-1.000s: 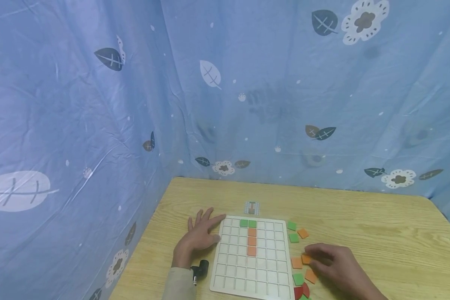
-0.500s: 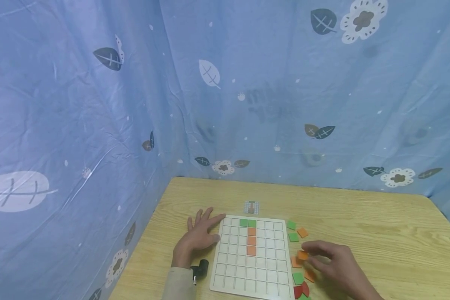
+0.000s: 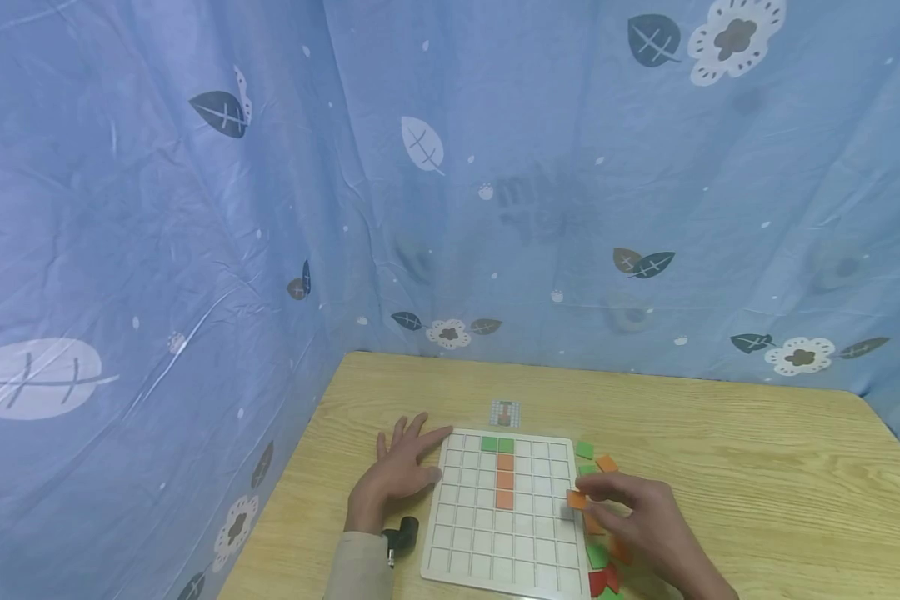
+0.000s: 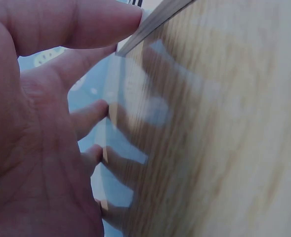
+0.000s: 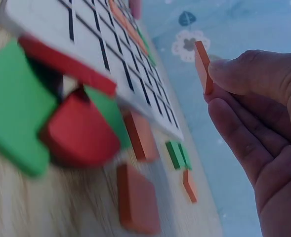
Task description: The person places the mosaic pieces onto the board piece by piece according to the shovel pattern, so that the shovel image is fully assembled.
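A white grid board (image 3: 468, 546) lies on the wooden table, with two green square tiles (image 3: 497, 445) in its top row and a column of orange square tiles (image 3: 505, 480) below the right one. My left hand (image 3: 396, 482) rests at the board's upper left edge, fingers spread; in the left wrist view the thumb (image 4: 105, 24) touches the board's side. Between thumb and fingertips my right hand (image 3: 637, 512) pinches an orange square tile (image 3: 577, 500), held up over the board's right edge. The right wrist view shows that orange tile (image 5: 202, 68) from its side.
Loose green, orange and red pieces (image 5: 81, 129) lie along the board's right side, partly hidden by the right hand in the head view. A small pattern card (image 3: 505, 413) lies beyond the board. A black object (image 3: 405, 536) sits by the left wrist. Blue curtains (image 3: 532, 167) border the table.
My right hand has picked up an orange tile from the loose pieces and carried it left to the board's right edge. The left hand has stayed in place.
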Available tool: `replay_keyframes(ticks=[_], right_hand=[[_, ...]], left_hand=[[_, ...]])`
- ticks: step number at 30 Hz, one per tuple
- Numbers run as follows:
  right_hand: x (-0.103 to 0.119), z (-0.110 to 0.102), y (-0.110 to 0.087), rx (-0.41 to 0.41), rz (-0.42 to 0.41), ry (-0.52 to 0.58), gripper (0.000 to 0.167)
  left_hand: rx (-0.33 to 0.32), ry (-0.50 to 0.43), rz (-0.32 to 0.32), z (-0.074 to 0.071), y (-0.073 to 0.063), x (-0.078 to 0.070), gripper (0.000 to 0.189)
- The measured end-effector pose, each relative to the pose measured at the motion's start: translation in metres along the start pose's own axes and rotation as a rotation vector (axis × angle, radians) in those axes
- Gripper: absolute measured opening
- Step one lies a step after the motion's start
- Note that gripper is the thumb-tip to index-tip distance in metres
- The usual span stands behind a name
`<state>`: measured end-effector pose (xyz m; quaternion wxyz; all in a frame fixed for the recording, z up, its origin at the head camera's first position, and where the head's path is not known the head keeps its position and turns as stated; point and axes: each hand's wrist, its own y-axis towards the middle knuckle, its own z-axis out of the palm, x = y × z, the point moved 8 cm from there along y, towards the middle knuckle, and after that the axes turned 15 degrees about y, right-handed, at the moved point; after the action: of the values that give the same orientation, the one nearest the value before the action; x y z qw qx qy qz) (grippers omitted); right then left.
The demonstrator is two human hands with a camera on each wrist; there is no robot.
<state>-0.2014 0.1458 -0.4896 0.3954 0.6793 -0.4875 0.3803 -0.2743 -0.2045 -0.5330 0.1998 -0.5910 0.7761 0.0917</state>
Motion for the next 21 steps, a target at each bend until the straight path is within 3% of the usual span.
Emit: replay_keyframes(ticks=[10,21], right_hand=[[0.009,0.025,0.007,0.036,-0.041,0.026,0.021],[0.027,0.050,0.016,0.093,-0.198,0.051,0.022]], left_hand=[[0.011,0.015,-0.023,0.001,0.001,0.000,0.075],[0.002,0.013,0.001,-0.002,-0.002,-0.002,0.076]])
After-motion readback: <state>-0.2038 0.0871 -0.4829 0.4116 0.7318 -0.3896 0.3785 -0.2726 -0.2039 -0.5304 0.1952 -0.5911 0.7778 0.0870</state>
